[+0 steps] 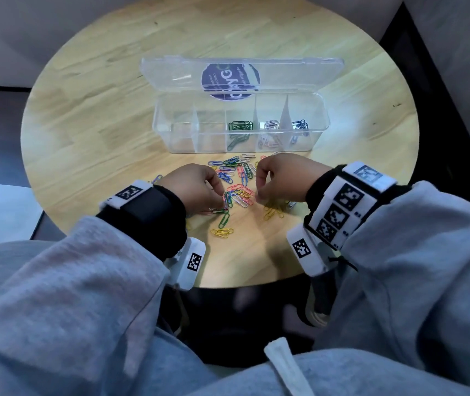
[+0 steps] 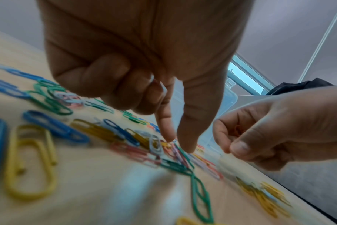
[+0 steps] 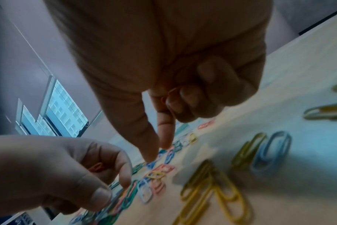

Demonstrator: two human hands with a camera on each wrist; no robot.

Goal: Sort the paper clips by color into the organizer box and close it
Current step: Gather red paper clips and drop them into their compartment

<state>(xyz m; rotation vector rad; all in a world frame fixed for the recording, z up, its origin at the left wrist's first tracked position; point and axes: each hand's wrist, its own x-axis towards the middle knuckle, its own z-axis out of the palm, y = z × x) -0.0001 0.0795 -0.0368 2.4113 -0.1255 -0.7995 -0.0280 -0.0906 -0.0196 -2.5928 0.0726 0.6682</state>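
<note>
A loose pile of mixed paper clips (image 1: 236, 181) lies on the round wooden table in front of the clear organizer box (image 1: 193, 144). The box's lid (image 1: 171, 72) stands open behind it. Green clips (image 1: 239, 127), pale clips (image 1: 271, 125) and blue clips (image 1: 299, 125) lie in separate compartments; the two left compartments look empty. My left hand (image 1: 219, 205) (image 2: 180, 146) points thumb and index finger into the pile, a red clip (image 3: 97, 167) tucked under its curled fingers. My right hand (image 1: 259, 192) (image 3: 160, 153) does the same and holds another red clip (image 3: 168, 93) in its palm.
Yellow clips (image 1: 274, 210) lie grouped by my right hand, and a green and a yellow clip (image 1: 222, 232) sit nearer the table's front edge (image 1: 228, 285). Bare wood surrounds the box. Grey walls rise beyond the table.
</note>
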